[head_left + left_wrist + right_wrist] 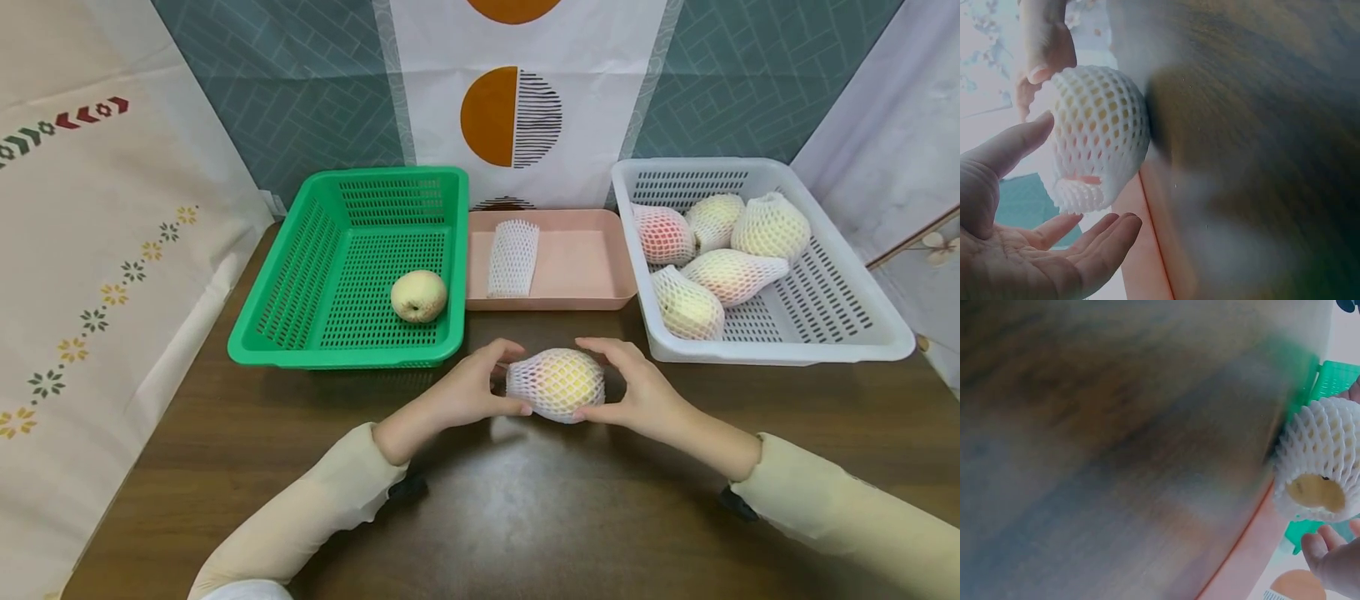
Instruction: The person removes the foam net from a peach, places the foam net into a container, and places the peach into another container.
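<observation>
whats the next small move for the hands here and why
Probably let the left hand pinch the narrow net end: that end faces it, while a flat net in the pink tray and a bare fruit in the green basket suggest unwrapping.

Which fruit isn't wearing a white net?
The bare fruit in the green basket. The five fruits in the pale basket and the one between the left hand and right hand all wear nets.

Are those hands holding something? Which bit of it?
The left hand is around the narrower end of the net-covered fruit, the right hand around the rounder end; I can't tell whether either really grips it.
</observation>
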### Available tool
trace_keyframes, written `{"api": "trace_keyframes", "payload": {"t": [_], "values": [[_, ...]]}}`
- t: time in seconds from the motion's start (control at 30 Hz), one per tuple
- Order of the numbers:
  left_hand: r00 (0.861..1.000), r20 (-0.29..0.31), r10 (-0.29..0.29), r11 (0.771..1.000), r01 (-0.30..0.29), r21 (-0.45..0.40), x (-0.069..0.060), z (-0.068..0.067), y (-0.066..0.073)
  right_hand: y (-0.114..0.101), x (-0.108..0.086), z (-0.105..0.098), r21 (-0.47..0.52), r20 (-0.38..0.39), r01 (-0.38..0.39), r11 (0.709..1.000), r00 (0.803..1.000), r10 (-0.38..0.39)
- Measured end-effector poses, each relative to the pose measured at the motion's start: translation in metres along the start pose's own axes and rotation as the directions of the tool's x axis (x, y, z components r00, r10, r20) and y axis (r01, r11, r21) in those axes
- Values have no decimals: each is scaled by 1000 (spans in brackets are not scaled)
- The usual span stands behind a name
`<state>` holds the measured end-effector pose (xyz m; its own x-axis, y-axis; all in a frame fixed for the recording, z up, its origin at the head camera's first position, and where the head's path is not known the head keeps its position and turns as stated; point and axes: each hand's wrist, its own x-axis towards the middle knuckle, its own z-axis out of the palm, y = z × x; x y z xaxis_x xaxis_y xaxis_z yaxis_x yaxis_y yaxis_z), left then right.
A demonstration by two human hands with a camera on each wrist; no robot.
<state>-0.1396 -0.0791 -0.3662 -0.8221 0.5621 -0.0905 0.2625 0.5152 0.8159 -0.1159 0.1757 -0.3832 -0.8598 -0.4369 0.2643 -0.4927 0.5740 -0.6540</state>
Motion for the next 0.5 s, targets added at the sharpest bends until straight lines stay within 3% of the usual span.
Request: {"api": "trace_keyframes", "payload": {"t": [0.5], "values": [[997,-61,52,999,-51,19,-25,-6,-5,-4,-9,-9,-5,18,4,1000,1000,-4]]}}
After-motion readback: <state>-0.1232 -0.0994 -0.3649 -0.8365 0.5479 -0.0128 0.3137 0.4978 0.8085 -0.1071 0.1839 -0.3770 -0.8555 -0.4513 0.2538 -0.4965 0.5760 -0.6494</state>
